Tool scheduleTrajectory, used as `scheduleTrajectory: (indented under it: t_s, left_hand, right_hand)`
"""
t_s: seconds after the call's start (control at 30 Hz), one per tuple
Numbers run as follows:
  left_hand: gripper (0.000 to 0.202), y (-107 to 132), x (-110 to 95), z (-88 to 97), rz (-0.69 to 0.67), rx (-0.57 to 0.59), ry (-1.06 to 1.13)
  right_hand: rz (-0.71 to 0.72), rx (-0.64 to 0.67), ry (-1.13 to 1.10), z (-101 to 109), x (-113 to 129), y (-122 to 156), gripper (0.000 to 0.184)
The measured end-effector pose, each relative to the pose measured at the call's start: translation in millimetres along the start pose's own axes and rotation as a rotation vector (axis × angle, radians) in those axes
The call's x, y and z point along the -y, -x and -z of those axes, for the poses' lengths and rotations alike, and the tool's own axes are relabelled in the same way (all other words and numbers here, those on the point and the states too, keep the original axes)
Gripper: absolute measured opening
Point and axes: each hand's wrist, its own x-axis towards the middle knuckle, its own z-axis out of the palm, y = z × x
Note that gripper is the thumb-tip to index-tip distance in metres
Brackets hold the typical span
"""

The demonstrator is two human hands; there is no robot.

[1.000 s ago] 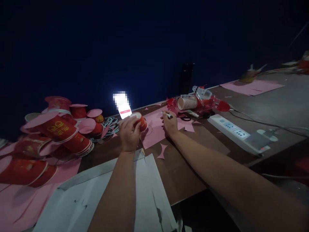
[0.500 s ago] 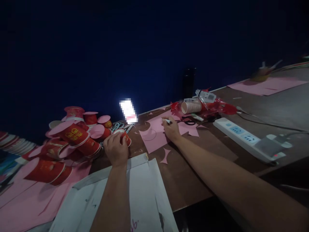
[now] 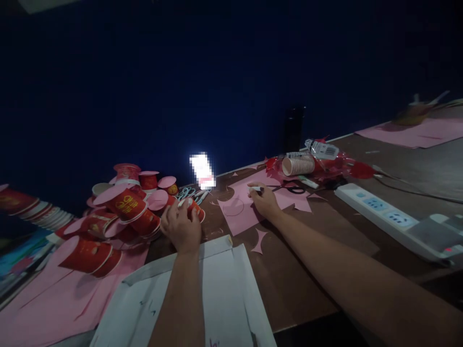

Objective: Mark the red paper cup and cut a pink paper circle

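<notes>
Toward the back edge of the bench, left of its middle, the left hand is holding a tilted red cup; its fingers are bending around the cup, and the knuckles are hiding much of the grip. To the right, the right hand is pinching a pen between closed fingertips, over a pink sheet. A drawn circle is showing on the sheet's left part, between the hands. Scissors are lying just beyond the right hand, and a marker is lying near them, any print on it too small to read.

Along the back edge, wrapped cups are lying beside a white label with a barcode, its print too blurred to read. Farther left, a phone is glowing, its screen pixelated. Toward the left end, a cup pile is showing gold characters resembling the double-happiness sign. Toward the front edge, a white box is bearing purple writing, cut off and unreadable. Toward the right end, a power strip is showing a small red light.
</notes>
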Motion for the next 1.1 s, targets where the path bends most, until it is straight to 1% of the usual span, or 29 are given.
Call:
scheduleTrajectory:
  t_s: [0.03,0.07,0.1,0.13,0.17,0.2,0.23,0.27,0.3,0.37,0.43,0.5,0.63,0.7,0.8,0.87,0.93,1.1]
  left_hand:
    - [0.032,0.2,-4.7,1.6,-0.016,-0.045,-0.016]
    - [0.034,0.8,-10.9,3.1,-0.048,-0.047,-0.019]
    - [0.034,1.8,-18.2,4.6,-0.114,0.001,-0.001]
    - [0.034,3.3,-26.5,5.7,-0.202,0.112,0.031]
    - [0.033,5.1,-35.1,6.5,-0.309,0.275,0.059]
    - [0.029,7.1,-43.5,7.1,-0.388,0.447,0.066]
    - [0.025,9.2,-51.2,7.5,-0.438,0.59,0.043]
    - [0.024,11.3,-57.9,8.0,-0.478,0.691,0.005]
    - [0.026,13.3,-63.3,8.5,-0.482,0.748,-0.03]
    - [0.027,17.1,-70.4,10.5,-0.485,0.827,-0.095]
    - [0.028,20.4,-73.9,13.4,-0.493,0.878,-0.128]
    - [0.03,23.1,-75.9,16.6,-0.465,0.889,-0.152]
    - [0.03,23.8,-79.3,20.1,-0.425,0.93,-0.165]
    - [0.028,22.0,-80.9,20.7,-0.426,0.952,-0.173]
    - [0.027,19.1,-82.7,22.2,-0.451,0.97,-0.171]
    - [0.028,18.5,-83.5,23.8,-0.46,0.98,-0.158]
    - [0.027,19.4,-83.9,25.3,-0.476,0.997,-0.139]
    - [0.028,23.9,-84.7,27.8,-0.517,1.019,-0.097]
  right_hand:
    - [0.003,0.013,-0.005,-0.6,-0.8,-0.2,0.028]
    - [0.007,0.03,-0.006,-1.3,-1.6,-0.2,0.031]
    - [0.021,0.046,-0.003,-2.0,-2.0,-0.1,0.033]
    - [0.051,0.057,0.005,-2.7,-1.9,0.5,0.034]
    - [0.099,0.066,0.02,-3.3,-1.2,1.4,0.034]
    - [0.164,0.065,0.039,-4.0,0.0,2.7,0.034]
    - [0.233,0.075,0.067,-4.7,1.6,4.4,0.033]
    - [0.292,0.083,0.106,-5.6,3.5,6.4,0.033]
    - [0.334,0.097,0.157,-6.6,5.3,8.4,0.033]
    - [0.372,0.141,0.225,-9.6,7.9,12.0,0.033]
    - [0.389,0.193,0.249,-13.8,8.7,14.3,0.034]
    - [0.395,0.232,0.264,-18.3,7.9,15.3,0.033]
    - [0.397,0.251,0.314,-25.3,6.2,16.1,0.029]
    - [0.361,0.233,0.317,-26.4,6.9,16.6,0.027]
    - [0.286,0.16,0.308,-25.6,8.6,16.5,0.026]
    - [0.27,0.099,0.287,-24.5,8.7,15.3,0.027]
    - [0.264,0.065,0.257,-23.8,7.6,13.6,0.027]
    - [0.209,0.067,0.274,-22.0,4.2,12.6,0.028]
